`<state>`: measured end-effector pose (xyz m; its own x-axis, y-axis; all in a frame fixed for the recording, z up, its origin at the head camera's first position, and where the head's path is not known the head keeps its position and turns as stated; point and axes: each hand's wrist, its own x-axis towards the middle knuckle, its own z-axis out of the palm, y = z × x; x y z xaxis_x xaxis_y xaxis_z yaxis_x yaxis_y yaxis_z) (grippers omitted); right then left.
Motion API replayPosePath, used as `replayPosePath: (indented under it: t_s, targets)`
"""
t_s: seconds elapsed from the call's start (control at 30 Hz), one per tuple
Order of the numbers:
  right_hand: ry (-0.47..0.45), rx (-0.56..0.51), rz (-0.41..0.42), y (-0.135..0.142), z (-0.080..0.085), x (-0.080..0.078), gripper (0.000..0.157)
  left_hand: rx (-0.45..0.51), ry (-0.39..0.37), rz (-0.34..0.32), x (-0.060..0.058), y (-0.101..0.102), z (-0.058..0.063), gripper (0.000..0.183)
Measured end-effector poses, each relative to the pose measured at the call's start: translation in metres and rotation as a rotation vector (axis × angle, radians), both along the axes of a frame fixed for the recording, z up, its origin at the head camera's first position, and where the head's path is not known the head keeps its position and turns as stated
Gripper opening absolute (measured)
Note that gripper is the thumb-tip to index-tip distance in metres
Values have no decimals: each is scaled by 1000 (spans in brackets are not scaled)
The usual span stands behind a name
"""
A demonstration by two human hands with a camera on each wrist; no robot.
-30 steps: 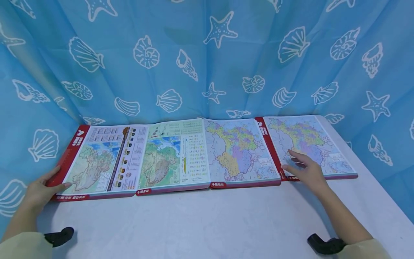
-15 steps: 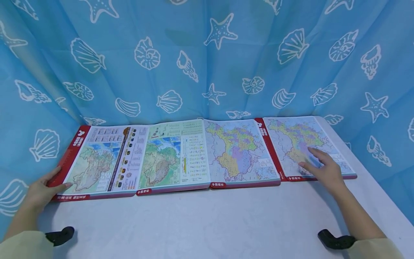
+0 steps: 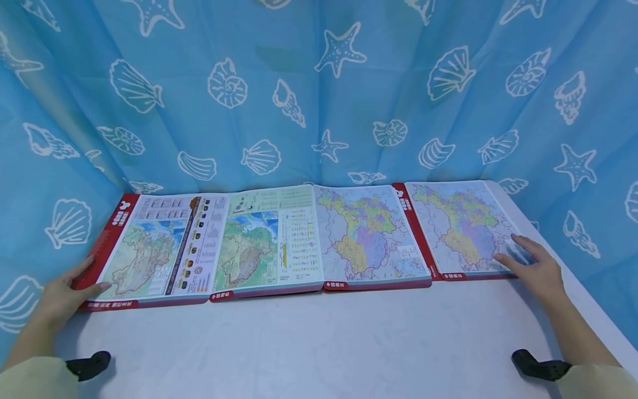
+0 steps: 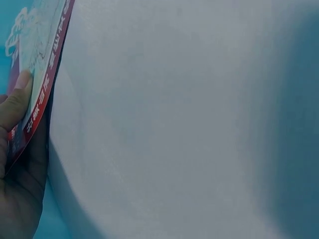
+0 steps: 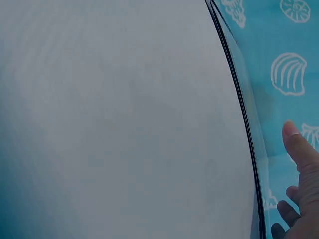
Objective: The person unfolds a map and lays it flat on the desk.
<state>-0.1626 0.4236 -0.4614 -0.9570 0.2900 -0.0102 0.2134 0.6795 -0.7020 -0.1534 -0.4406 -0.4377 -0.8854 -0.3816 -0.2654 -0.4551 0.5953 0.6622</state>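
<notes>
A long fold-out map point(image 3: 356, 238) lies spread across the white table, with several panels side by side and red borders. At its left end my left hand point(image 3: 57, 296) pinches the red edge; in the left wrist view the thumb point(image 4: 19, 97) lies on the printed face while the palm side passes beneath the edge. Over the near right corner of the rightmost panel point(image 3: 453, 221) is my right hand point(image 3: 540, 277), fingers loosely spread and holding nothing. The right wrist view shows the same hand point(image 5: 306, 184) with thumb and fingers apart.
Behind the map hangs a blue curtain point(image 3: 294, 50) with white shells and starfish, close to the map's far edge. White tabletop point(image 3: 299, 343) extends in front. A black curved piece point(image 3: 89, 366) sticks out at the left cuff, another point(image 3: 540, 366) at the right.
My right hand has moved rightward across the rightmost panel, from its left red border to its near right corner. My left hand stays at the left edge, and the map lies as before.
</notes>
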Motion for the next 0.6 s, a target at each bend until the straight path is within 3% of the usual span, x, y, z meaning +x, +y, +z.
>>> replayPosePath:
  t_s: [0.33,0.6]
  targets:
    - [-58,-120,-82,26,-15,2,90,-22,-9,17,0,-1,0,100]
    - [-95,28,12,35,-18,0,89,-41,-24,69,6,8,4,98]
